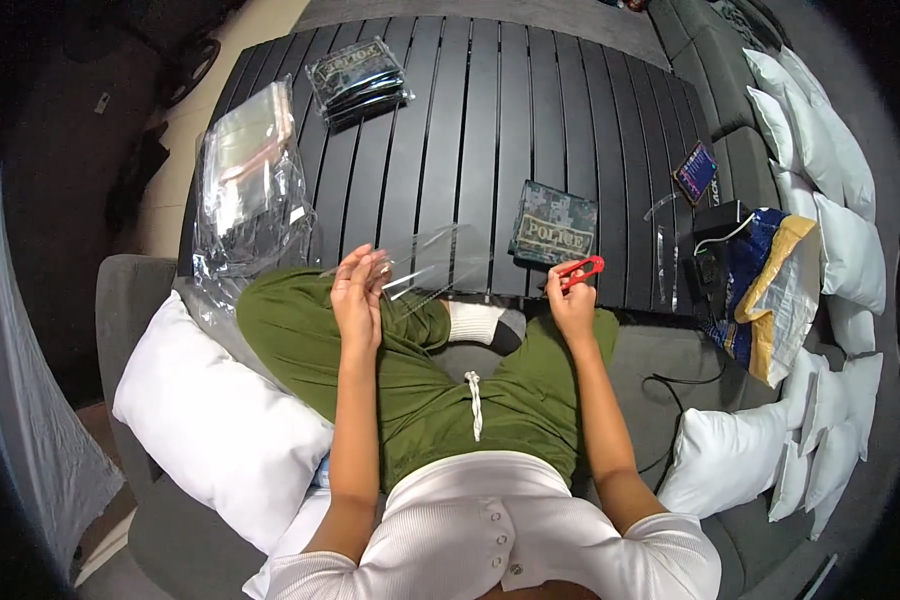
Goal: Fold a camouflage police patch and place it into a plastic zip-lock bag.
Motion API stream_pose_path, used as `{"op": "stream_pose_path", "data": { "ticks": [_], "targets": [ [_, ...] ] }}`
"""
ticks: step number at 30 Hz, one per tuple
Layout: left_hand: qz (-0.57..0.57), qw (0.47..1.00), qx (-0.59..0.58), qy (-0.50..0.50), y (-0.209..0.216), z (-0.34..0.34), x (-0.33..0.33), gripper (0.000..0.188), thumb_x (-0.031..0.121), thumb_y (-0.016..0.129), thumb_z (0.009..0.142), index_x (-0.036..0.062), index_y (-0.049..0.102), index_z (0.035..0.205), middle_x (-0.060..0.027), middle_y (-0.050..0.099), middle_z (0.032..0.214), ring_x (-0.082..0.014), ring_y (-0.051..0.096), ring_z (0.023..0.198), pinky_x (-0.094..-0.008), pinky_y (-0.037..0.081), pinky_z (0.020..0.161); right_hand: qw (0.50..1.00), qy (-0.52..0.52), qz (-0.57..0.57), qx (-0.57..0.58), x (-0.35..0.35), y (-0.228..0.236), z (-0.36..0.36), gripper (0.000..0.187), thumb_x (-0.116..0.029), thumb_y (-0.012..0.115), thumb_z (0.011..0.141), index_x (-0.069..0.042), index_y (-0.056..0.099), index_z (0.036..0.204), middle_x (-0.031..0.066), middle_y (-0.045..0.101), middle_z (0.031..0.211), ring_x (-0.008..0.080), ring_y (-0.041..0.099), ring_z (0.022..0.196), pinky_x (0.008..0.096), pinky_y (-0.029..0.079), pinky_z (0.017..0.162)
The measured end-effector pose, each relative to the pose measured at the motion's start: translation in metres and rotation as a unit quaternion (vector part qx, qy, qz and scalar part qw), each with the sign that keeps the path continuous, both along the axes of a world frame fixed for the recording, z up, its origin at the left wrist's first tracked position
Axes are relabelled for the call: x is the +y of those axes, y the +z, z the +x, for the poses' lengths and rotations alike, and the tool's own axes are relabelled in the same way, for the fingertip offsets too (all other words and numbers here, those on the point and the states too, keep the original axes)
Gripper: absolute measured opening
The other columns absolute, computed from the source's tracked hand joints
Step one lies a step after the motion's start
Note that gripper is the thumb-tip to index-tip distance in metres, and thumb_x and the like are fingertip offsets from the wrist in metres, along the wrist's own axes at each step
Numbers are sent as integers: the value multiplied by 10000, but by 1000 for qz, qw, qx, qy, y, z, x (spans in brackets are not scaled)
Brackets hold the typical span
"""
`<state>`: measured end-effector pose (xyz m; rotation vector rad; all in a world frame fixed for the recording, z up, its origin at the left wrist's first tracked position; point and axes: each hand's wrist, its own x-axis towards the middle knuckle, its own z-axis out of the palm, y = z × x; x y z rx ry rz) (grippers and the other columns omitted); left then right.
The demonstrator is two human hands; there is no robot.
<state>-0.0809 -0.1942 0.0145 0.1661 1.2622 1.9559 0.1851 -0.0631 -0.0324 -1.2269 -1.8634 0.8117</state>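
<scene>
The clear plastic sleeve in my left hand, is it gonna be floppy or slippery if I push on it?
The clear plastic sleeve looks film-thin, so it's probably light and easy to bend. It may hold some shape, as it spreads fairly flat from your left hand. Its glossy highlights suggest it could be slippery.

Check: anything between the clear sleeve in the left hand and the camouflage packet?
Nothing visible: only black table slats show between the clear sleeve and the camouflage packet. The red tool in the right hand is by the packet's near right corner, off that line.
</scene>
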Motion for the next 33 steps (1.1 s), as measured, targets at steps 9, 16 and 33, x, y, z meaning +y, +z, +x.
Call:
{"op": "stream_pose_path", "data": {
  "ticks": [9, 16, 33],
  "targets": [
    [-2, 1000, 6, 0, -1, -1, -2, 205, 95, 514, 884, 19, 526, 1074, -95, 629, 968, -132, 615, 836, -240, 495, 705, 1000, -24, -7, 2, -3, 3, -1, 137, -88, 564, 833, 35, 579, 772, 50, 524, 587, 105, 494, 511, 265, 365, 465],
    [1, 1000, 4, 12, -1, 1, 0, 200, 86, 515, 884, 19, 529, 1072, -97, 629, 979, -120, 613, 825, -208, 481, 658, 1000, -9, -17, 18, -2, 0, 0, 138, -83, 566, 835, 28, 578, 753, 31, 516, 565, 79, 489, 507, 252, 354, 459],
    [19, 1000, -3, 12, -1, 0, -2, 206, 83, 545, 869, 4, 537, 1059, -129, 624, 970, -129, 604, 833, -217, 487, 695, 999, -10, 24, 22, -2, -5, 1, 140, -83, 536, 860, 13, 554, 761, 36, 518, 584, 110, 483, 497, 277, 357, 460]
  ]
}}
